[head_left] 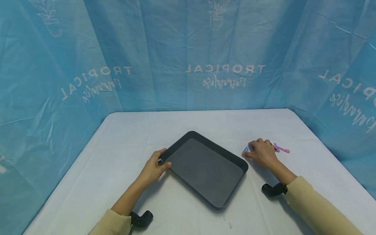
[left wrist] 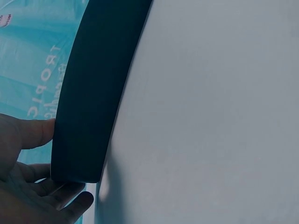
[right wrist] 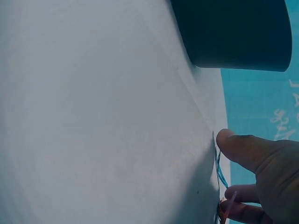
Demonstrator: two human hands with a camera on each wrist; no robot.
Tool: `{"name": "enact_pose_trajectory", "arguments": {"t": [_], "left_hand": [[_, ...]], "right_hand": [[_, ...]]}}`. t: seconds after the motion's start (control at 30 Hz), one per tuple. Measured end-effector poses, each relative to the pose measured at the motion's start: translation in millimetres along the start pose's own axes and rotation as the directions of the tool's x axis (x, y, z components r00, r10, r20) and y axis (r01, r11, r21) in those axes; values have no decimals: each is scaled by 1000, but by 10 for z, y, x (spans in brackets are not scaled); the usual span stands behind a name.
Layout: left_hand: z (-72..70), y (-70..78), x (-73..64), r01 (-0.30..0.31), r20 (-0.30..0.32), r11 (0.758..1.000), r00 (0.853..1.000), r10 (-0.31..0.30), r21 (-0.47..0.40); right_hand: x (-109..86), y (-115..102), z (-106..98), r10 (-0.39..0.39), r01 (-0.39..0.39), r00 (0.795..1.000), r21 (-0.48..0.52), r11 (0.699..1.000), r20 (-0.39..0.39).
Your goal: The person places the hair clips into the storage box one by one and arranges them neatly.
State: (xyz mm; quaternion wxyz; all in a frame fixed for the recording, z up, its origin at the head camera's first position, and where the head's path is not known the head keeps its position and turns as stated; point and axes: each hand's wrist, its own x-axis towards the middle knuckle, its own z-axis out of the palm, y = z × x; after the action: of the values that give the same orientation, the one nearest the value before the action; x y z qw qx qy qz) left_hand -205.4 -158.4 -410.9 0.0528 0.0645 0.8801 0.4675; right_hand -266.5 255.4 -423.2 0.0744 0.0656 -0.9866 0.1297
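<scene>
A dark grey rectangular baking tray [head_left: 205,169] lies at an angle on the white-covered table. My left hand [head_left: 154,166] grips its left corner, thumb over the rim and fingers against the outside; in the left wrist view the fingers reach below the tray's dark wall [left wrist: 93,93]. Beyond the tray's right corner, my right hand [head_left: 262,153] is low over thin coloured strands. A blue strand bundle [head_left: 246,149] shows by its thumb, and a pink and purple bundle [head_left: 282,148] sticks out past its far side. The right wrist view shows blue strands [right wrist: 221,172] between spread thumb and fingers.
The white tablecloth [head_left: 132,130] runs back to a blue printed curtain [head_left: 182,49] that stands behind and on both sides. Black curved mounts sit at the left wrist [head_left: 141,219] and right wrist [head_left: 274,190].
</scene>
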Motion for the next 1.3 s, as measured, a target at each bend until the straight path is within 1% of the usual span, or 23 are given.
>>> {"name": "enact_pose_trajectory", "arguments": {"t": [0.33, 0.6, 0.7, 0.83, 0.97, 1.1, 1.2, 1.3], "left_hand": [[24, 21, -23, -7, -13, 1000, 1000, 7, 9], [44, 31, -1, -52, -16, 998, 998, 53, 19], [55, 18, 15, -59, -11, 998, 998, 59, 19], [55, 12, 22, -48, -2, 999, 999, 48, 8], [48, 3, 19, -36, 2, 999, 999, 36, -1], [44, -5, 20, -36, 4, 999, 999, 36, 8], [44, -2, 20, -40, 4, 999, 999, 40, 17], [47, 0, 18, -37, 7, 999, 999, 37, 14]], "right_hand": [[17, -16, 6, 21, -21, 1000, -1, 1000, 5], [30, -25, -3, 22, -22, 1000, 12, 1000, 8], [26, -28, -6, 20, -20, 1000, 13, 1000, 8], [16, -49, -44, 12, -12, 1000, 43, 999, -13], [19, -109, -128, -8, 12, 999, 97, 995, -35], [26, -221, -229, -47, 54, 998, 143, 988, -47], [29, -341, -313, -89, 100, 994, 184, 978, -70], [26, -493, -394, -141, 157, 986, 229, 961, -86]]}}
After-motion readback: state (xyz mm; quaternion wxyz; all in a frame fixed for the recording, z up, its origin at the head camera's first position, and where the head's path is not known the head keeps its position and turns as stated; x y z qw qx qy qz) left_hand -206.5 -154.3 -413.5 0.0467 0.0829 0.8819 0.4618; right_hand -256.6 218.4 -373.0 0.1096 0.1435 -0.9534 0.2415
